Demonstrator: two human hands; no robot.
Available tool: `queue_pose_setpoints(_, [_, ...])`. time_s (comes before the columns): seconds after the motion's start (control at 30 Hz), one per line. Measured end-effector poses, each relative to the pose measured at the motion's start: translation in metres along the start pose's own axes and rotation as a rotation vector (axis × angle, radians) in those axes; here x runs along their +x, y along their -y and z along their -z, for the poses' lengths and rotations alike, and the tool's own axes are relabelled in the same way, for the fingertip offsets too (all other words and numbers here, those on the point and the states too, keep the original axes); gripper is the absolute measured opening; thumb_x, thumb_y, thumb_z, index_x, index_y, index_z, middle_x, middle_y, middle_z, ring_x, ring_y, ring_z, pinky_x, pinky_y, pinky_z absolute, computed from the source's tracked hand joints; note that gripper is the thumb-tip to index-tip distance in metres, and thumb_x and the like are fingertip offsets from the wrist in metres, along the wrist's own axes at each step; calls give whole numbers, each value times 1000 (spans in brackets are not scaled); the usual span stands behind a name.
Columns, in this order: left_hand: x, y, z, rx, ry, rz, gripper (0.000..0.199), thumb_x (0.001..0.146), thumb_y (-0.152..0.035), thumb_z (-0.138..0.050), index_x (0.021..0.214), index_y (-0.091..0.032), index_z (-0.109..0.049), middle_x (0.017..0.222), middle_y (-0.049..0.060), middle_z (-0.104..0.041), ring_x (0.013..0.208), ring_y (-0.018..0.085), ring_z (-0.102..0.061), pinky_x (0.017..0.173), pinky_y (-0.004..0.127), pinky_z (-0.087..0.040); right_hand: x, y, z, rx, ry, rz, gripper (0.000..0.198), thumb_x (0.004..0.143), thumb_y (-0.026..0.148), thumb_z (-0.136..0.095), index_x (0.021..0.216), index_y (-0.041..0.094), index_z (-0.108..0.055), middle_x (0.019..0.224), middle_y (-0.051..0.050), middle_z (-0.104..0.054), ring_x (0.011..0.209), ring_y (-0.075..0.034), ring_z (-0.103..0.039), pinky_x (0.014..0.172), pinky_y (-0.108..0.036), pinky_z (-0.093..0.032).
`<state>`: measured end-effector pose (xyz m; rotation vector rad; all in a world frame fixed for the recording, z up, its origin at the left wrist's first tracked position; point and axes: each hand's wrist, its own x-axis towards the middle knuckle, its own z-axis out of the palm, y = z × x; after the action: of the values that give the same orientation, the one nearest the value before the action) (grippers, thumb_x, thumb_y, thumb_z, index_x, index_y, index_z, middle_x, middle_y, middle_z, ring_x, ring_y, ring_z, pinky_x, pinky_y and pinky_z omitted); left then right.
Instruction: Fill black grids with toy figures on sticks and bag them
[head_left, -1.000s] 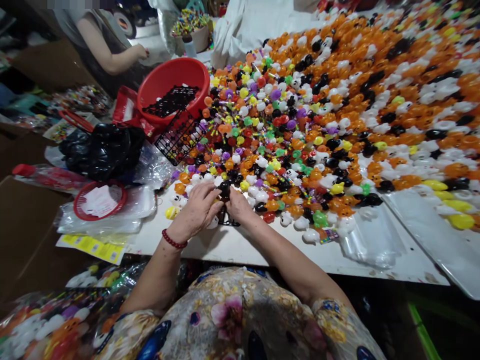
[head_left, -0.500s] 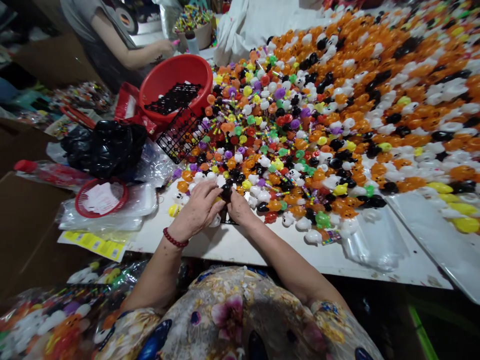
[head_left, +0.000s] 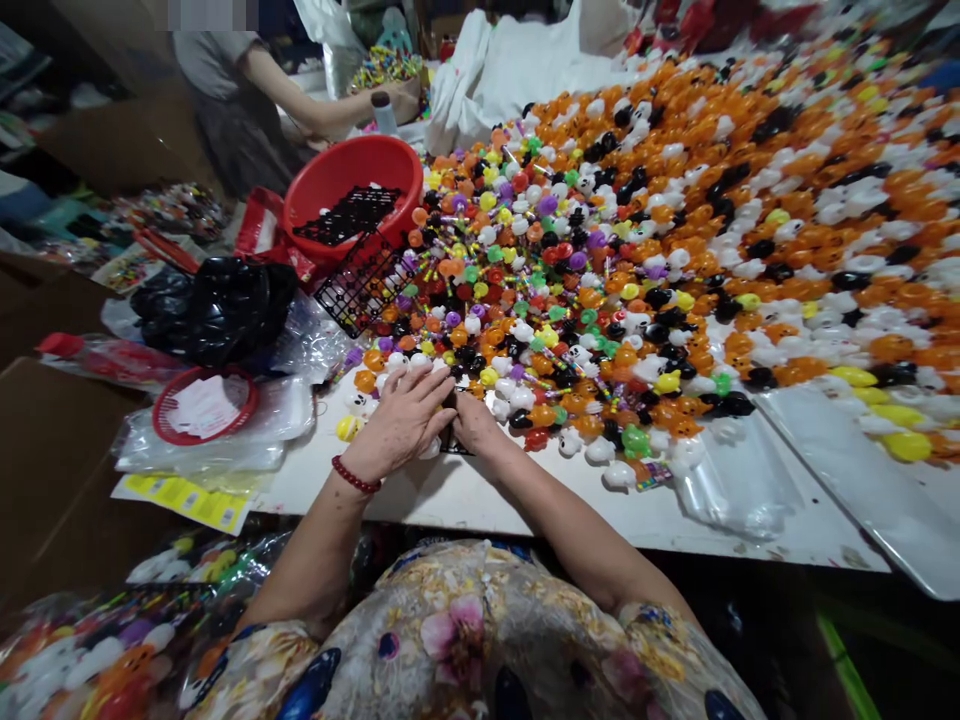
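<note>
Centre of frame, near table edge: we are seeing the left hand (head_left: 401,420) lying palm-down with fingers spread flat, pressing on small toys at the front of the heap. It is not closing round anything we can make out. A red bead bracelet (head_left: 352,476) is sitting on that wrist.

The right hand (head_left: 471,418) is meeting it just to the right, fingers curled toward the left fingertips. Whether it is pinching something we cannot tell; the fingertips are hiding under the left hand. A black grid tray (head_left: 454,443) is peeking out beneath and between the two hands, flat on the white table (head_left: 480,500).

The toy heap (head_left: 637,250) is filling the centre and right of the frame: mixed colours near the hands, mostly orange, white and black toward the upper right. A white ghost toy (head_left: 620,474) is lying apart at the heap's lower edge.

Upper centre-left: a red basin (head_left: 330,170) is holding black grids, another black grid (head_left: 360,285) leaning against it. Left of frame: a black plastic bag (head_left: 217,305), and below it a small red basket (head_left: 204,405) resting on clear bags.

Top left: another person's arm (head_left: 315,105) is reaching toward a tub.
</note>
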<state>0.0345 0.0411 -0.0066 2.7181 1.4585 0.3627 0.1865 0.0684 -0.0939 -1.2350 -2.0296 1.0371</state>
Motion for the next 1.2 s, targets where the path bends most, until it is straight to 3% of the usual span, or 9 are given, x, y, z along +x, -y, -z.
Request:
queue_pose_setpoints(0.23, [1,0,-6,10,-7,25,42,99,-37,-34,126,-14,-57,135,16,-60,132,26,-49,116,49,-27,2,-5,-7,-118,-6,-25,28,86,11,-45,103,15,-67,92,-9,-68,91,-22,-60,83,-32,-48])
queue_pose_setpoints(0.37, [2,1,-8,3,-28,51,39,99,-39,-34,119,-16,-59,126,15,-64,128,26,-52,114,49,-29,3,2,-7,-187,-3,-52,24,86,12,-47,98,17,-67,87,-7,-67,87,-22,-60,80,-31,-49])
queue_pose_setpoints(0.47, [3,1,-7,14,-20,27,41,99,-38,-33,125,-17,-56,126,14,-64,125,25,-53,113,49,-30,-3,13,0,-250,-11,-58,18,86,12,-52,92,20,-66,82,-4,-66,79,-20,-60,73,-29,-49])
queue_pose_setpoints(0.63, [4,0,-3,45,-29,-27,42,100,-35,-31,130,-21,-57,131,14,-60,125,26,-52,110,50,-32,-27,21,46,-351,-130,-4,20,91,13,-50,96,24,-66,96,-5,-67,93,-21,-58,84,-32,-48])
queue_pose_setpoints(0.77, [7,-2,2,49,-48,-27,43,100,-37,-29,129,-20,-57,138,16,-56,128,27,-49,109,50,-32,-34,3,106,-509,-353,-102,26,94,14,-42,101,15,-67,105,-15,-61,99,-27,-50,89,-40,-43])
queue_pose_setpoints(0.87, [11,-2,1,52,-57,9,43,100,-37,-29,129,-19,-56,137,15,-57,129,27,-48,109,50,-32,-28,-16,132,-707,-432,-174,22,91,15,-46,95,14,-68,102,-16,-56,96,-28,-44,84,-40,-41])
queue_pose_setpoints(1.0, [13,-1,0,27,-6,44,39,101,-36,-30,124,-22,-58,129,12,-64,128,26,-49,110,51,-30,-19,-32,133,-897,-382,-210,24,90,10,-45,92,15,-68,99,-14,-54,92,-26,-41,79,-36,-37])
queue_pose_setpoints(1.2, [12,1,8,-27,119,14,41,102,-36,-25,115,-21,-61,121,9,-67,125,26,-51,111,52,-28,-14,-33,120,-912,-353,-253,25,92,13,-44,95,13,-69,109,-17,-51,97,-27,-41,80,-37,-34])
